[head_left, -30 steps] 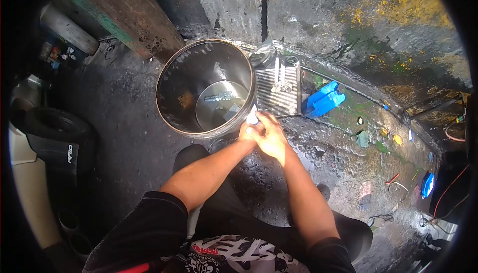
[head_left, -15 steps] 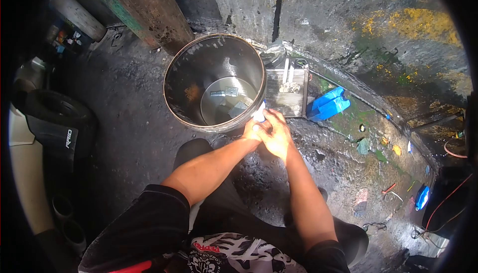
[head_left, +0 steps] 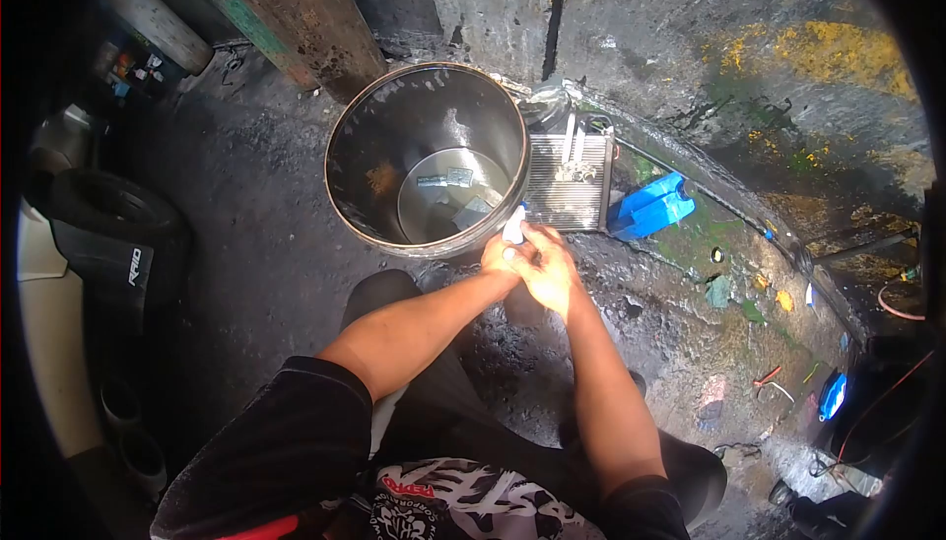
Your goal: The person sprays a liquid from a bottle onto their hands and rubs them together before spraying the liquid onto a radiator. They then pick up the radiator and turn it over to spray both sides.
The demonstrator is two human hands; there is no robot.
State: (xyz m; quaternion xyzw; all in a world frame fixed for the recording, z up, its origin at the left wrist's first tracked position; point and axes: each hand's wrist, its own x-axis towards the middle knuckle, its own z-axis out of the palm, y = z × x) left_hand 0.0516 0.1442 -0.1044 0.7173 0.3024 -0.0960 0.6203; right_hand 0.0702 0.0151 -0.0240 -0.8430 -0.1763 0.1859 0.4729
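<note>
My left hand (head_left: pixel 501 258) and my right hand (head_left: pixel 548 270) are together just outside the near right rim of a large open metal drum (head_left: pixel 360 185). Between their closed fingers is a small white and blue item (head_left: pixel 513 226). Its kind cannot be made out, since the fingers cover most of it. Down on the drum's floor lie several flat packets (head_left: pixel 459 177), in what looks like a wet, shiny patch.
Right of the drum a finned radiator core (head_left: pixel 572 190) leans by the wall, beside a blue plastic container (head_left: pixel 650 207). Scraps and a red-handled tool (head_left: pixel 768 375) lie on the dirty floor. At left are a tyre (head_left: pixel 118 210) and a black mud flap (head_left: pixel 128 269); a rusty post (head_left: pixel 305 18) stands behind.
The view has shifted very slightly. Both hands stay together around the white and blue item, which shows a little more above the fingers.
</note>
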